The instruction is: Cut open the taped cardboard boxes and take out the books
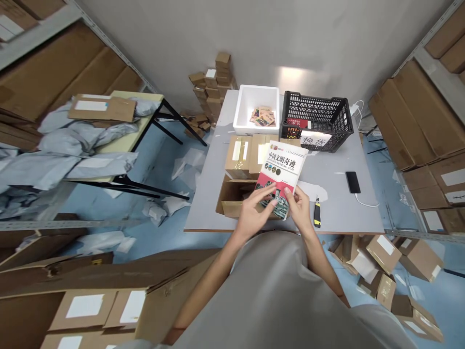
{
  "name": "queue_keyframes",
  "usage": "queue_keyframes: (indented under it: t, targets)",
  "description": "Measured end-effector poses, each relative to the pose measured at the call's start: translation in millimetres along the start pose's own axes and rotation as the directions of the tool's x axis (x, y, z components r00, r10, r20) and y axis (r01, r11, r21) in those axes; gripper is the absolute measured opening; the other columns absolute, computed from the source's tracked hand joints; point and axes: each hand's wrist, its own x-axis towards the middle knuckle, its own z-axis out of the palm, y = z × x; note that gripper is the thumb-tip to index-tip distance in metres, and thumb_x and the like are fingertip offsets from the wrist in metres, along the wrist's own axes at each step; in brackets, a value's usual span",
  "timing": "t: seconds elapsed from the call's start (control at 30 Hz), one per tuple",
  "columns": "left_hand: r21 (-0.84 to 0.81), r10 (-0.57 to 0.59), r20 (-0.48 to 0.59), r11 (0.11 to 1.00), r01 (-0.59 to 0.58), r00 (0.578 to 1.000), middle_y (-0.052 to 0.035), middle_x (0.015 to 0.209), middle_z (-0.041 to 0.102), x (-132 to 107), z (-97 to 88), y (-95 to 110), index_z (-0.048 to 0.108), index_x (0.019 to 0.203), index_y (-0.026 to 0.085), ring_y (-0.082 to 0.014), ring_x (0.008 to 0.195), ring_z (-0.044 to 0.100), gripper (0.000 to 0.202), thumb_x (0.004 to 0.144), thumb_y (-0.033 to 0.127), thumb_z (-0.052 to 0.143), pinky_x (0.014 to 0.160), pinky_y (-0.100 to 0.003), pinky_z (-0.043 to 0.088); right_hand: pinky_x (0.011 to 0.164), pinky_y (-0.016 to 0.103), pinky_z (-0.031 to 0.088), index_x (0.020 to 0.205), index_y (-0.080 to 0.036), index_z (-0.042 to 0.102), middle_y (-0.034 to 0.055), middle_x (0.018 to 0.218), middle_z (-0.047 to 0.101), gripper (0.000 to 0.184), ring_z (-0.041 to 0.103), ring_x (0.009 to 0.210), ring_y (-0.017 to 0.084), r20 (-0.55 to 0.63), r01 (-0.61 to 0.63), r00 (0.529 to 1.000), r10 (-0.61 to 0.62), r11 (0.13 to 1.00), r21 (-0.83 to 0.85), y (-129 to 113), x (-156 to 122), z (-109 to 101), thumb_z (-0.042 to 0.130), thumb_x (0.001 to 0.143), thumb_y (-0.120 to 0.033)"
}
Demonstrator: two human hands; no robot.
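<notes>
I hold a book (284, 170) with a white and red cover and Chinese lettering over the grey table (337, 208). My left hand (254, 209) grips its lower left edge, fingers closed on the cover. My right hand (298, 206) grips the lower right corner. Under the book sits an open cardboard box (232, 196) at the table's front edge. Behind it lie closed taped cardboard boxes (242, 156).
A white foam box (242, 112) with small packets and a black plastic crate (317, 120) stand at the table's far end. A black phone (352, 182) on a cable and a yellow utility knife (317, 212) lie to the right. Cardboard boxes (388, 261) litter the floor, shelves flank both sides.
</notes>
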Motion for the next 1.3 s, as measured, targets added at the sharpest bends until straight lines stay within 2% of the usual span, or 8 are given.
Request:
queue_keyframes:
  t: [0.2,0.37,0.53,0.63,0.73,0.9,1.13,1.3]
  targets:
    - [-0.141,-0.224,-0.293,0.972,0.19,0.929,-0.0126,0.108,0.088,22.4,-43.4,-19.1,0.087,0.088,0.021,-0.0261,0.102,0.082,0.023,0.093,0.043,0.082,0.078,-0.033,0.068,0.099,0.049,0.07,0.124,-0.025,0.084,0.0088,0.115,0.09,0.068,0.084,0.112,0.034,0.077,-0.097,0.993,0.092,0.993,0.07,1.7,4.8,-15.7,0.08,0.089,-0.084]
    - [-0.163,-0.269,-0.293,0.96,0.229,0.918,-0.0161,0.131,0.084,24.0,-52.8,-28.7,0.088,0.096,0.02,-0.0315,0.118,0.081,0.027,0.087,0.045,0.087,0.086,-0.038,0.069,0.101,0.048,0.07,0.127,-0.025,0.084,0.0091,0.12,0.09,0.064,0.085,0.113,0.034,0.125,-0.095,0.989,0.081,0.989,0.11,0.7,5.5,-22.0,0.08,0.093,-0.079]
    - [-0.311,-0.406,-0.123,0.882,0.353,0.906,-0.0171,0.121,0.087,24.6,-51.5,-36.5,0.084,0.131,0.017,-0.0316,0.114,0.082,0.066,0.081,0.06,0.097,0.1,-0.043,0.069,0.102,0.046,0.07,0.126,-0.025,0.085,0.0088,0.118,0.09,0.06,0.084,0.115,0.033,0.182,-0.068,0.982,0.051,0.994,0.089,2.2,12.0,-30.9,0.081,0.095,-0.076]
    - [-0.299,-0.36,-0.039,0.894,0.333,0.932,-0.0154,0.12,0.087,25.2,-53.9,-39.7,0.085,0.125,0.019,-0.0316,0.113,0.082,0.063,0.079,0.06,0.1,0.101,-0.045,0.068,0.101,0.044,0.069,0.118,-0.025,0.088,0.0076,0.117,0.09,0.055,0.084,0.112,0.031,0.15,-0.027,0.988,0.023,0.999,0.025,6.5,17.6,-40.7,0.086,0.092,-0.073]
    - [-0.174,-0.201,-0.094,0.968,0.182,0.975,-0.0121,0.111,0.087,26.1,-59.5,-40.4,0.087,0.107,0.022,-0.0321,0.113,0.081,0.049,0.081,0.061,0.099,0.107,-0.05,0.066,0.107,0.047,0.067,0.101,-0.027,0.092,0.0057,0.112,0.091,0.04,0.085,0.112,0.032,0.095,0.071,0.993,-0.065,0.995,-0.069,8.2,22.1,-53.6,0.094,0.087,-0.065]
    - [0.07,0.074,-0.117,0.995,-0.066,0.99,-0.0104,0.106,0.088,26.7,-65.1,-31.8,0.078,0.079,0.027,-0.0344,0.126,0.078,0.036,0.097,0.057,0.084,0.117,-0.058,0.059,0.132,0.058,0.052,0.104,-0.038,0.095,0.0045,0.133,0.088,0.015,0.074,0.145,0.033,0.205,0.268,0.95,-0.236,0.952,-0.145,2.1,22.4,-67.8,0.088,0.099,-0.05]
    - [-0.085,-0.068,-0.165,0.995,0.054,0.984,-0.0101,0.098,0.087,21.9,-60.3,-27.4,0.062,0.088,0.025,-0.0317,0.113,0.081,0.05,0.086,0.063,0.094,0.107,-0.051,0.064,0.115,0.048,0.063,0.131,-0.03,0.089,0.0079,0.122,0.09,0.038,0.083,0.121,0.029,0.129,0.251,0.965,-0.226,0.941,-0.226,11.5,17.5,-71.2,0.084,0.101,-0.052]
    - [-0.024,-0.137,-0.093,0.991,0.135,0.986,-0.011,0.105,0.085,17.3,-66.8,-25.5,0.082,0.098,0.021,-0.0256,0.101,0.081,0.044,0.097,0.065,0.083,0.089,-0.037,0.066,0.089,0.034,0.066,0.154,-0.023,0.074,0.0026,0.097,0.086,0.059,0.078,0.089,0.019,-0.007,0.194,0.979,-0.202,0.95,-0.244,12.8,13.6,-66.7,0.08,0.102,-0.05]
